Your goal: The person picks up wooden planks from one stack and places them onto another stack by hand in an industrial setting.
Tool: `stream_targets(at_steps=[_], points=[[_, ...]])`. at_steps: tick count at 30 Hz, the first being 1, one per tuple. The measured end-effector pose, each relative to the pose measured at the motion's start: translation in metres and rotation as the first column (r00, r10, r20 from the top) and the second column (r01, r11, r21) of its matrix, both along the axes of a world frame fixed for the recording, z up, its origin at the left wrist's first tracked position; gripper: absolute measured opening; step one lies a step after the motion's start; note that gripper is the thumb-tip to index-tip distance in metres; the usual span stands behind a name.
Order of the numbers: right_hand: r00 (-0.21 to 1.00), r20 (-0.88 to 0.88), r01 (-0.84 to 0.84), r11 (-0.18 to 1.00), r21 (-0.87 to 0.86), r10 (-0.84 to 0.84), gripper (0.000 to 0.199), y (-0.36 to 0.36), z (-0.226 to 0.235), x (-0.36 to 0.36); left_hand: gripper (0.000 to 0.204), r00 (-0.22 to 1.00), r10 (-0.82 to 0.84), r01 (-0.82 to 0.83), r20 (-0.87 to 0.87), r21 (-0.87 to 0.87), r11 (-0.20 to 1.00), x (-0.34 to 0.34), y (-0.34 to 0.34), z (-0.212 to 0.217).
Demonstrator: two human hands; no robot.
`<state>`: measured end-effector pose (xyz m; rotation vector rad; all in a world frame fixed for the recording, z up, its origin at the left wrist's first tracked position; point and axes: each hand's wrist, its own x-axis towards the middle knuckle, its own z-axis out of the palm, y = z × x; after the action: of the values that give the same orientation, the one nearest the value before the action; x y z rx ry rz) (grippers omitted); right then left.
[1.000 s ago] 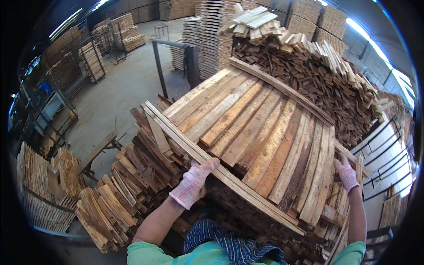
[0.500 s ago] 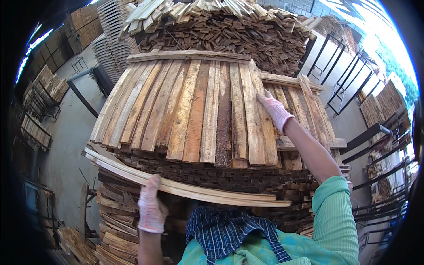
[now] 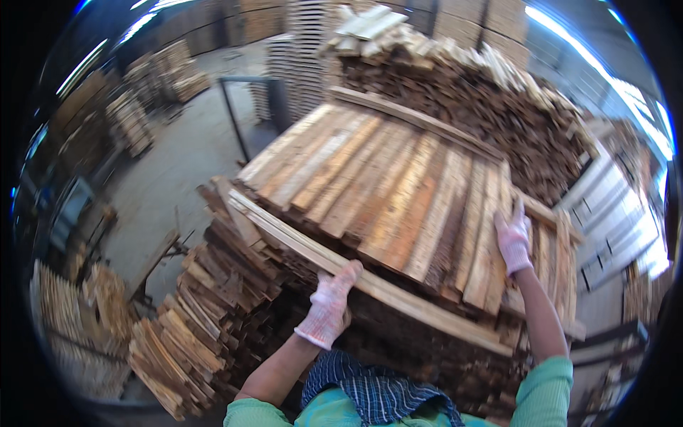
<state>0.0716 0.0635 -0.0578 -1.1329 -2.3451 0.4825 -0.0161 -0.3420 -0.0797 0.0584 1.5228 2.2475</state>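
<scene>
My left hand, in a whitish-pink knit glove, is closed around a few long pale wooden slats held together. They lie slantwise along the near edge of a layer of rough boards, set side by side on a tall stack. My right hand, gloved alike, rests at the right part of that layer with its fingers stretched and apart, touching a narrow board. A crosswise batten lies over the boards' far ends.
A big heap of cut wood pieces rises behind the layer. More stacked wood stands at the near left. A dark metal frame is beyond the layer's far left corner. Concrete floor shows at left.
The view has swung to the left, so the stack now appears slanted. My left hand still grips the slats; my right hand stays at the boards on the right, its fingers pointing more upward.
</scene>
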Motion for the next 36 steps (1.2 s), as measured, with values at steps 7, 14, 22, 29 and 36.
stream_targets(at_steps=[7,14,22,29,36], points=[[0.978,0.174,-0.122,0.992,0.041,0.113,0.056,-0.009,0.012,-0.006,0.04,0.957,0.064,-0.059,0.282,-0.027,0.998,-0.022,-0.054,0.03],[0.901,0.423,-0.205,0.953,0.224,0.095,0.058,-0.047,0.064,-0.005,0.045,0.989,-0.117,0.087,-0.094,-0.281,0.956,-0.087,-0.02,0.003],[0.283,-0.071,-0.631,0.13,-0.765,0.956,0.092,-0.192,0.167,0.01,0.033,0.985,-0.043,-0.013,0.168,0.319,0.948,-0.053,-0.014,0.107],[0.401,0.612,-0.826,0.557,-0.08,0.682,0.072,-0.153,0.158,-0.031,0.044,0.583,-0.812,0.587,0.013,-0.698,0.411,-0.113,-0.014,0.16],[0.542,0.537,-0.826,0.528,0.198,0.646,0.061,-0.121,0.09,-0.027,0.069,-0.002,-0.93,-0.274,-0.366,-0.895,0.353,-0.125,0.051,0.155]])
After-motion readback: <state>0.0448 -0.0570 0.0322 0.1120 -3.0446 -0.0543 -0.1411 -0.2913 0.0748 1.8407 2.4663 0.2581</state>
